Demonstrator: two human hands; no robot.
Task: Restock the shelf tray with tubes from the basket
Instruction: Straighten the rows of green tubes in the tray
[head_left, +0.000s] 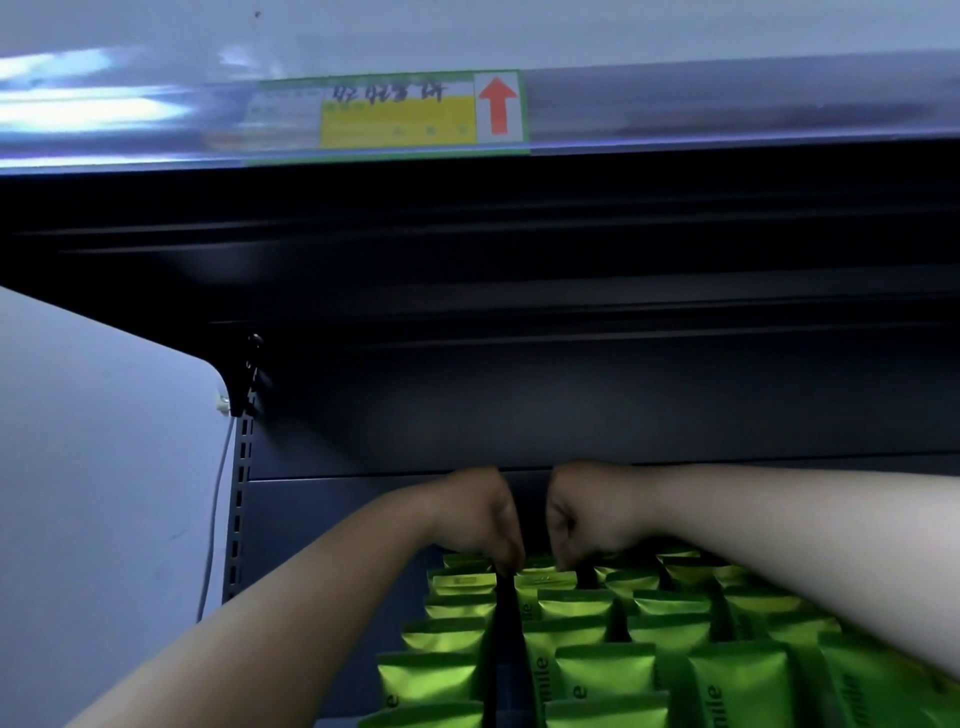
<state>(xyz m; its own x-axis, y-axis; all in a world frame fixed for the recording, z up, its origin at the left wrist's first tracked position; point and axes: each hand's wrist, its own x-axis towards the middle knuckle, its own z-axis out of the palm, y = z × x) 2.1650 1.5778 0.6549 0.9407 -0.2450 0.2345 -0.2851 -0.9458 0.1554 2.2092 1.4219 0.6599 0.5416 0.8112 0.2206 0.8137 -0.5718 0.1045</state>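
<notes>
Deep under the dark metal shelf (519, 405), both hands work at the back of the rows of glossy green squeeze tubes (571, 608), which stand upright with their flat crimped ends up, packed in lanes that run from the back panel toward the viewer. The left hand (478, 514) and the right hand (587, 509) sit knuckle to knuckle, near each other but apart, directly above the rearmost tubes of the middle lanes. On both, the fingers are curled downward and their tips reach the tube tops; the left hand's fingers (511, 561) appear to pinch at the crimp of a tube beside the dark lane divider (501, 639), and the right hand's fingers (563, 558) seem to grip the neighbouring tube's top edge, though the fingertips are shadowed and the exact hold is hard to read.

Each tube's long axis is vertical, straight below the fingers, so the coming move probably turns on pressing or seating these back tubes downward and rearward. Neither hand is clearly nearer; each has its own lane. The basket is out of view. Above, a yellow and green price label with a red arrow (395, 111) hangs on the upper shelf edge.
</notes>
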